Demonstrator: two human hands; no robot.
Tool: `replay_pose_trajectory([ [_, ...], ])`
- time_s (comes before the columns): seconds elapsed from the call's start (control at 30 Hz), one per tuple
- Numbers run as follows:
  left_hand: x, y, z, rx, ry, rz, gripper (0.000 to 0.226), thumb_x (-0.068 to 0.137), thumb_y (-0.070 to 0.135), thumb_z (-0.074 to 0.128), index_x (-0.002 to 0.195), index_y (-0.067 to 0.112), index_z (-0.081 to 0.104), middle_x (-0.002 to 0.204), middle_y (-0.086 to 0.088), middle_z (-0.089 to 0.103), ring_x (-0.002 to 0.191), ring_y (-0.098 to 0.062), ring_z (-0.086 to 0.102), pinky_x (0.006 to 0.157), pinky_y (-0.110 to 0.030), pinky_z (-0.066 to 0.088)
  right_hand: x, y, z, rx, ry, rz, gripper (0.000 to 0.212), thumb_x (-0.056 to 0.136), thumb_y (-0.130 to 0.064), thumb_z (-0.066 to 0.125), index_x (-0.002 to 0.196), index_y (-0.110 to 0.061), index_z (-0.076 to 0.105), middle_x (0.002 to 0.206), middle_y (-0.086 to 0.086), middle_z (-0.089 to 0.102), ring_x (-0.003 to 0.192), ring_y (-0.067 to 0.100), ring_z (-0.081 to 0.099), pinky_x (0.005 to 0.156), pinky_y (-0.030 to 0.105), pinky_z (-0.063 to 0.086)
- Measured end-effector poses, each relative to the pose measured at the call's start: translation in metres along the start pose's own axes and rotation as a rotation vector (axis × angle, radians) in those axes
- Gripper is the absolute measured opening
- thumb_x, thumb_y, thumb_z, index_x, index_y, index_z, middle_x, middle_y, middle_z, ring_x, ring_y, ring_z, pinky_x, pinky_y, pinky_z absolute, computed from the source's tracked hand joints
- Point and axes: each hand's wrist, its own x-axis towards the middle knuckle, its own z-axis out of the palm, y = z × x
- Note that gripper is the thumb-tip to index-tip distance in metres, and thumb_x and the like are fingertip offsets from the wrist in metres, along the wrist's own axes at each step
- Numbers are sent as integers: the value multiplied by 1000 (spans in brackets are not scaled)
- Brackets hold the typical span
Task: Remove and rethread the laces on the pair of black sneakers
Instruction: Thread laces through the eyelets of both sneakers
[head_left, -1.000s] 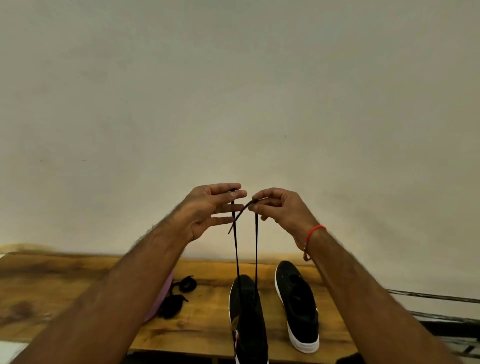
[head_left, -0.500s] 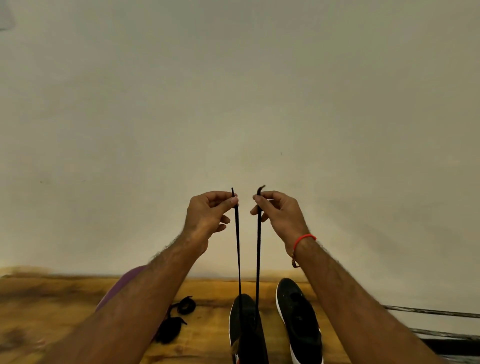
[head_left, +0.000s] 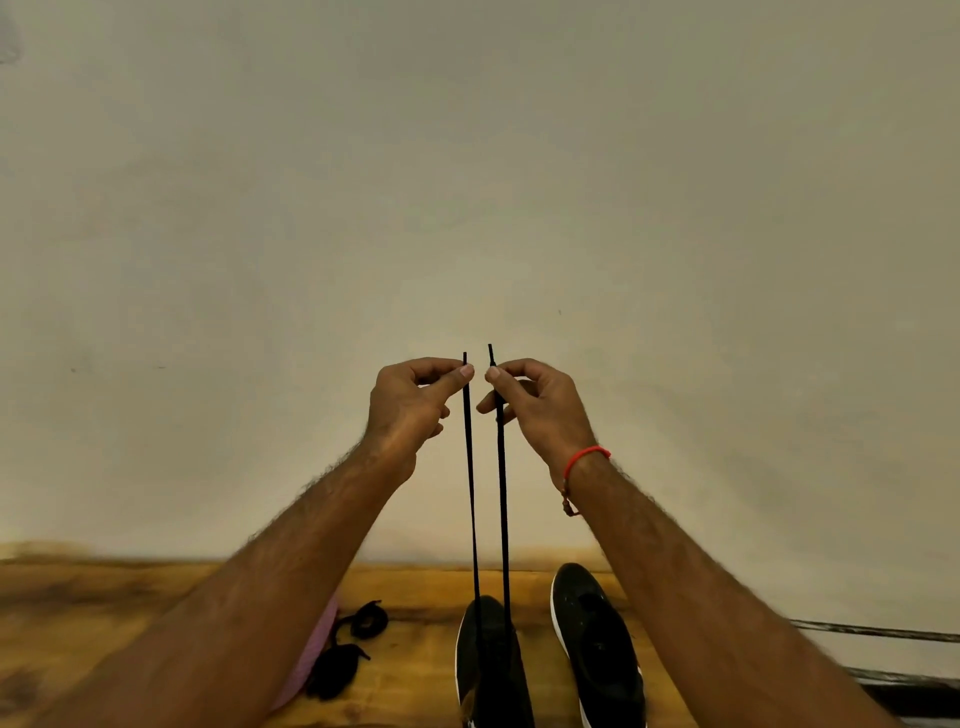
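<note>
Both hands are raised in front of the wall, each holding one end of the same black lace. The left hand (head_left: 410, 400) pinches the left strand (head_left: 470, 467) between thumb and forefinger just below its tip, and the right hand (head_left: 535, 400) pinches the right strand (head_left: 502, 467) the same way, so each grip is clamped on a lace end. The two tips stand level and close together, and the strands run down taut and nearly parallel into the near shoe (head_left: 491, 670), which sits at the front edge of the desk (head_left: 104, 613), partly cut off by the frame.

Judged from this, the lace has been started through the lowest eyelets of that shoe and its ends are being evened out; the crisscross lacing above them is not yet done, though the eyelets themselves are too dark to make out. The second shoe (head_left: 597, 644) lies just to the right of the first, toe toward the wall, and shows an open throat with no lace visible in it. A loose black lace (head_left: 348, 654) lies coiled on the desk to the left, beside a pink object (head_left: 317, 644) mostly hidden by the left forearm. So removal looks finished for both shoes, while most of the threading is still left.
</note>
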Motion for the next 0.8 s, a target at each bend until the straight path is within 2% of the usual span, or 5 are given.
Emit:
replay_pose_trajectory([
  [0.23,4,4,1,38,-3,21,25,87,36,78,108,22,77,101,8,73,79,-17,65,63,-28,49,5,-2,1,-9,-8,-5,18,98,-32,62,109,-19,68,79,1,76,75,7,69,70,15,44],
  [0.4,4,5,2,55,5,26,26,87,34,78,109,21,77,102,7,72,79,-16,65,62,-28,48,13,0,0,-33,21,-15,15,94,-33,66,101,-21,71,83,-3,76,86,11,70,82,27,52],
  [0.53,4,8,2,62,6,30,25,87,34,78,108,21,77,102,8,73,78,-15,64,62,-27,47,17,0,-1,-63,33,-42,13,92,-32,69,97,-21,74,85,-4,76,86,7,69,93,37,55],
  [0.7,4,9,1,67,-2,49,22,88,34,78,105,22,78,100,8,73,77,-14,65,62,-27,48,18,0,1,-82,19,-52,12,92,-30,69,97,-21,75,84,-5,75,86,6,69,91,35,56],
  [0.8,5,5,-1,99,-12,73,24,90,31,76,109,18,75,102,6,73,71,-17,71,58,-28,53,17,2,0,-66,4,-32,13,94,-30,67,100,-19,73,83,-3,76,86,10,71,79,23,53],
])
